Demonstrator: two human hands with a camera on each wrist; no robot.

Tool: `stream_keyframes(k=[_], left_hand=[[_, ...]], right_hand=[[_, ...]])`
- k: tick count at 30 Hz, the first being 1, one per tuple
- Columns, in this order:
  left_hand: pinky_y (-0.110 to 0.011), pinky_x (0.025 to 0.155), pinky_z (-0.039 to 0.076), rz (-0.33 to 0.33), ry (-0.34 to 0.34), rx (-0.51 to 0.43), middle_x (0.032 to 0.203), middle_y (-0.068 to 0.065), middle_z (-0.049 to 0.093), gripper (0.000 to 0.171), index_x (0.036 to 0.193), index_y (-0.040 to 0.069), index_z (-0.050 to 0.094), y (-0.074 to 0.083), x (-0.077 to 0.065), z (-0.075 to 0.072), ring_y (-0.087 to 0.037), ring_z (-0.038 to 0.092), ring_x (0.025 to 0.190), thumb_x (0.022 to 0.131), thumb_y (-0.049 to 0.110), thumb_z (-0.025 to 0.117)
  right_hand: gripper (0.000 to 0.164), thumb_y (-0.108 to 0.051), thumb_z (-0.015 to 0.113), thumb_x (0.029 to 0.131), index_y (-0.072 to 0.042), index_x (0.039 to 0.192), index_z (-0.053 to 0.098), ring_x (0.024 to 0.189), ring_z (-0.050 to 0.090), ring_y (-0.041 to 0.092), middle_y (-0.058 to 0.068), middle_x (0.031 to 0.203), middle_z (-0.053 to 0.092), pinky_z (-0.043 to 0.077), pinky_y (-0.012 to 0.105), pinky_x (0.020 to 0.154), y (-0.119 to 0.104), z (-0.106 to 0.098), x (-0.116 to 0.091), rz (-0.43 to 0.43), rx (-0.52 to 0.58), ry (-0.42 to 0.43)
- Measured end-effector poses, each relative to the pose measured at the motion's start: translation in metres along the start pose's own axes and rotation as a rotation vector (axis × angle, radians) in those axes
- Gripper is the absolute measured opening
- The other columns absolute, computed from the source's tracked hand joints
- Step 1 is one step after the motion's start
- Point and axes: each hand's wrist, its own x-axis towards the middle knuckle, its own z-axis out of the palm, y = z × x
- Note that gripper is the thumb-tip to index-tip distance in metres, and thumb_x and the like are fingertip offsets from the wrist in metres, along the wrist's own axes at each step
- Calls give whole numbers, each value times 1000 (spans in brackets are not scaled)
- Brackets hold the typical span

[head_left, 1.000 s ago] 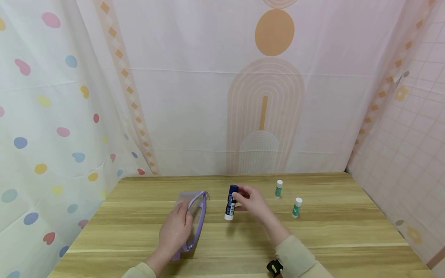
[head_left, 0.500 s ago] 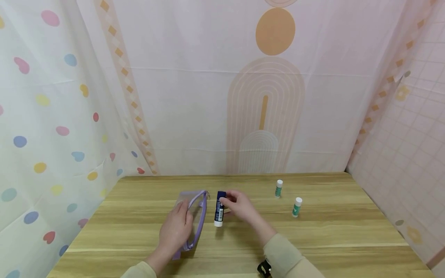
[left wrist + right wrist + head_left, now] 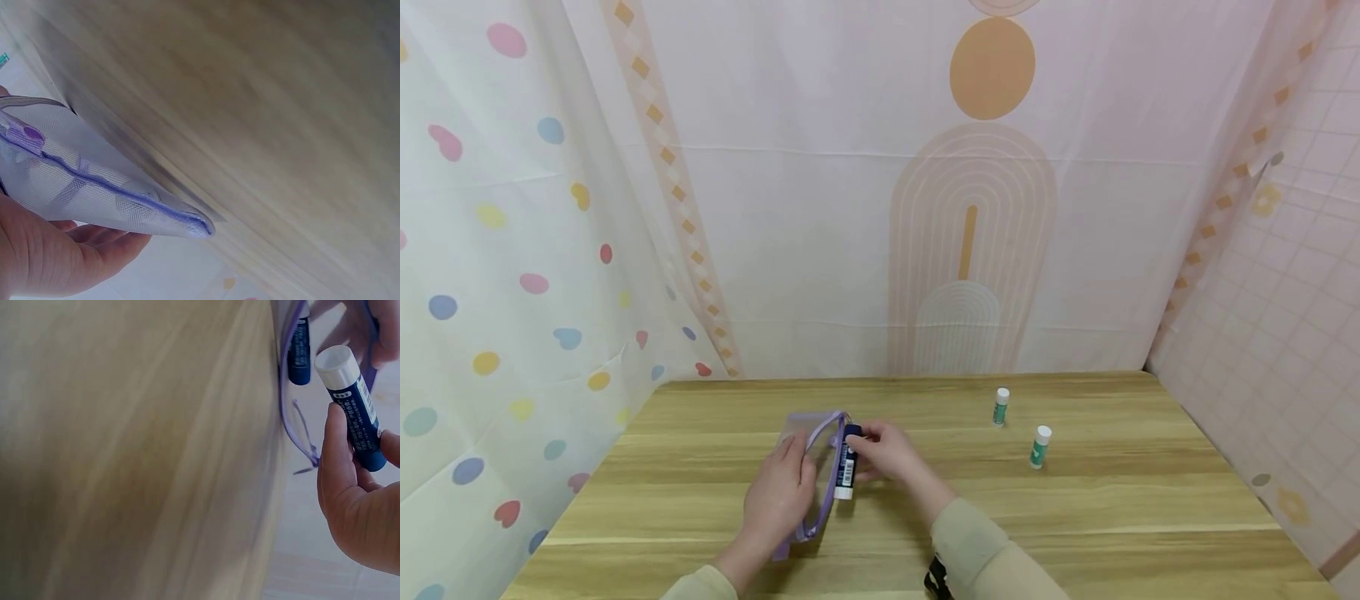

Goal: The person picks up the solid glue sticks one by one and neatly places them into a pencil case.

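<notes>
My left hand grips the near side of a see-through mesh pouch with purple zip edging, which stands with its mouth turned right. Between the thumb and fingers of my right hand is a dark blue glue stick, white end down, right at the pouch's mouth in the head view. The right wrist view shows this glue stick more closely, tilted. Behind it, a second dark blue glue stick lies inside the pouch. Part of the left hand's fingers is hidden behind the mesh.
Two green glue sticks with white caps, one farther back and one nearer, stand on the right part of the wooden table. Patterned curtains hang behind the table and along both sides.
My right hand has carried the blue glue stick left and slightly toward me, from mid-table up to the pouch's mouth. The left hand and the pouch have stayed in place.
</notes>
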Motion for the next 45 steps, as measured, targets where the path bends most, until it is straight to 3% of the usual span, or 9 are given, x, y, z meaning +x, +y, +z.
stream_keyframes(k=[13, 22, 37, 45], left_hand=[[-60, 100, 44, -10, -16, 8, 139, -29, 51, 45, 142, -4, 49, 1, 0, -1, -49, 51, 123, 102, 17, 41], [-60, 100, 44, -5, -20, 1, 138, -30, 52, 45, 140, -6, 50, 1, 0, -1, -49, 51, 123, 101, 15, 42], [-60, 100, 44, -15, -34, 1, 139, -30, 51, 46, 141, -6, 49, 1, 0, -1, -49, 51, 123, 102, 16, 40], [-60, 99, 44, -7, -30, -4, 138, -30, 51, 45, 141, -6, 49, 0, 1, 0, -49, 51, 123, 102, 15, 41]], right_hand=[[24, -10, 64, 96, 7, 112, 61, 70, 68, 23, 13, 87, 66, 61, 39, 62, 12, 18, 12, 96, 10, 62], [19, -11, 64, 96, 5, 106, 64, 65, 67, 20, 12, 82, 66, 61, 35, 58, 12, 31, 15, 97, -42, 68], [15, -10, 66, 93, 0, 82, 61, 52, 62, 14, 9, 69, 62, 58, 28, 51, 11, 43, 18, 127, -168, 133], [13, -2, 65, 93, 0, 81, 60, 60, 69, 21, 13, 71, 67, 60, 30, 55, 8, 44, 19, 153, -152, 148]])
